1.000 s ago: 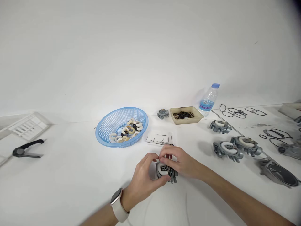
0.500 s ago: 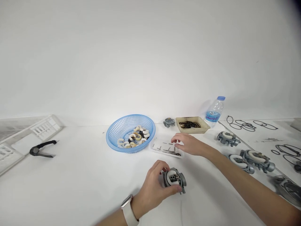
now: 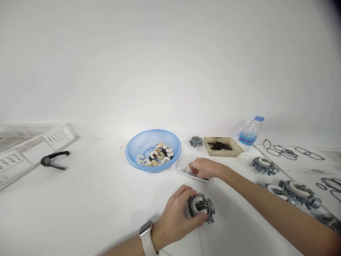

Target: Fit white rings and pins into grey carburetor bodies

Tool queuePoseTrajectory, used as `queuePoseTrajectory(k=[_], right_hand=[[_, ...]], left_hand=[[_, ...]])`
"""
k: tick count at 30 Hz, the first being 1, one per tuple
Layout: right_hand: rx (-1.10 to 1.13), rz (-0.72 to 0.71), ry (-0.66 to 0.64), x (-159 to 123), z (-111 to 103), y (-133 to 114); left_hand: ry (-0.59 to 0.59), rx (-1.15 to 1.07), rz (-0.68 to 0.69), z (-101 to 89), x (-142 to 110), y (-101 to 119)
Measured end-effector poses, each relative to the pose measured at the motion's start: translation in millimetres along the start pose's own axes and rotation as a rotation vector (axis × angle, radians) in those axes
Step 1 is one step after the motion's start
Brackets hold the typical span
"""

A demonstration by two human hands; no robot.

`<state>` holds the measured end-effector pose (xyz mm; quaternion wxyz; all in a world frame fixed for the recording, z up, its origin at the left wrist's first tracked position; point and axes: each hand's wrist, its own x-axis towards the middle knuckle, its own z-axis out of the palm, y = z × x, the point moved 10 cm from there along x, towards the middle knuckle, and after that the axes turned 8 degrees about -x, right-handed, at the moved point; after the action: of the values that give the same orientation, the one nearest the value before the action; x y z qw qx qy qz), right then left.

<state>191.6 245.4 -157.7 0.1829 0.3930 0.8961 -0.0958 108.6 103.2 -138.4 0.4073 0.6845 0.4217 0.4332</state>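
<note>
My left hand [image 3: 177,218] is wrapped round a grey metal carburetor [image 3: 210,207] on the table, thumb in front and fingers behind. The carburetor's open side faces up and shows a white C-shaped float [image 3: 195,203]. Farther off, my right hand [image 3: 205,168] reaches into a shallow white tray [image 3: 192,176] that has thin dark pins [image 3: 185,170] in it. Its fingertips are pressed together and pointed down; whatever is between them is hidden. A blue plastic basket [image 3: 130,156] of white, yellowish and black floats [image 3: 160,155] stands left of the tray.
Behind the tray are another carburetor part [image 3: 196,141], a beige tray [image 3: 225,153] of black rings and a water bottle [image 3: 250,135]. Several carburetors [image 3: 299,192] and black rings [image 3: 285,153] lie at right. At left are a black clamp-like tool [image 3: 54,161] and a white crate [image 3: 57,137].
My right hand has lowered into the white tray, and its fingers have closed together. My left hand still holds the carburetor. The whole view has shifted slightly.
</note>
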Motion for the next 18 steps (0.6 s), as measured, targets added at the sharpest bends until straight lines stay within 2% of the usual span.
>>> queuePoseTrajectory(k=[5,10,14,18], right_hand=[[0.208,-0.01,0.081,-5,-13,11],[0.574,-0.064,0.209,-45,-28,13],[0.866,-0.088,0.278,-81,-9,-7],[1.121,0.032,0.404,-96,25,-16]], left_hand=[[0.04,0.086,0.065,-1.2,0,1],[0.046,0.163,0.093,0.2,0,2],[0.019,0.146,0.086,0.9,1,5],[0.0,0.114,0.093,1.9,1,7]])
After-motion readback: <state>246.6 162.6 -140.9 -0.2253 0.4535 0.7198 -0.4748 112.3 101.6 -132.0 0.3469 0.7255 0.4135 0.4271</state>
